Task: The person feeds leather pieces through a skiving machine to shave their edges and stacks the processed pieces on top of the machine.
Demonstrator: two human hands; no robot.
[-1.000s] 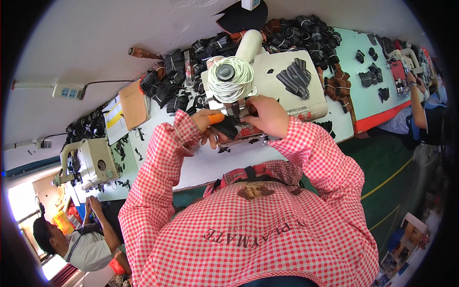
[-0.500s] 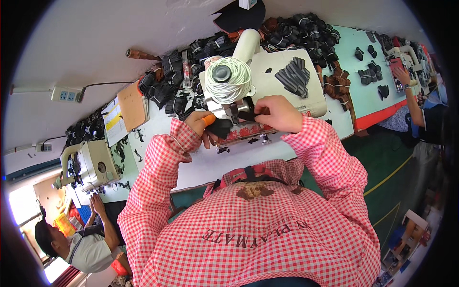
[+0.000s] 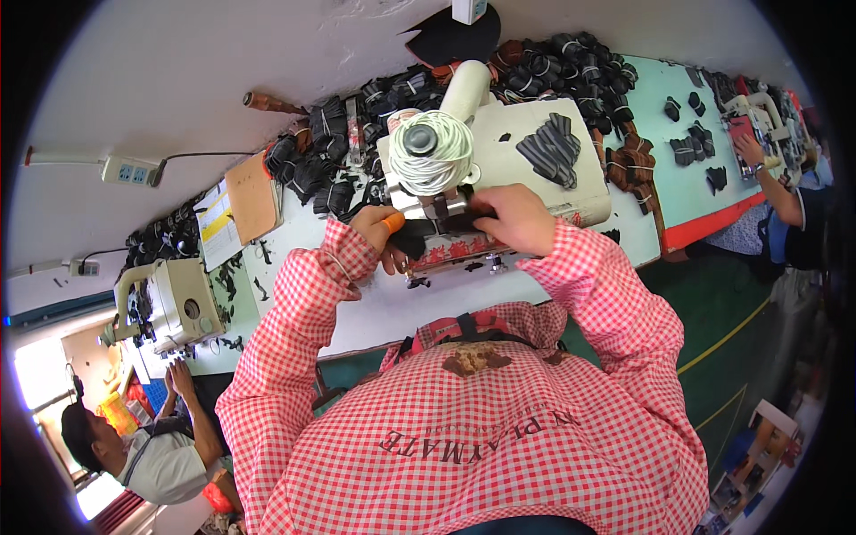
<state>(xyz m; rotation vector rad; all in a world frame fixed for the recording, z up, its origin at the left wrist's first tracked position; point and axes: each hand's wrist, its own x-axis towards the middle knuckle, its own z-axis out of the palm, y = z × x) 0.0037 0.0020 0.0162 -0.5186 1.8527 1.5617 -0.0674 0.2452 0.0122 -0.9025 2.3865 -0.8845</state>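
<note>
Currently, both forearms in checked sleeves (image 3: 299, 308) are angled inward, and the hands are held near each other at the front of the pale machine (image 3: 499, 165). By the left hand (image 3: 371, 235), with an orange wrap (image 3: 393, 222) on one digit, a dark piece (image 3: 410, 243) is pinched. By the right hand's (image 3: 519, 219) bent fingers, a dark strip (image 3: 463, 221) is gripped; whether both are joined cannot be told.

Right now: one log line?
left hand: holding black flexible piece | right hand: pinching dark piece | site: cream bench machine front | machine top: coiled white cord, black strips
</note>
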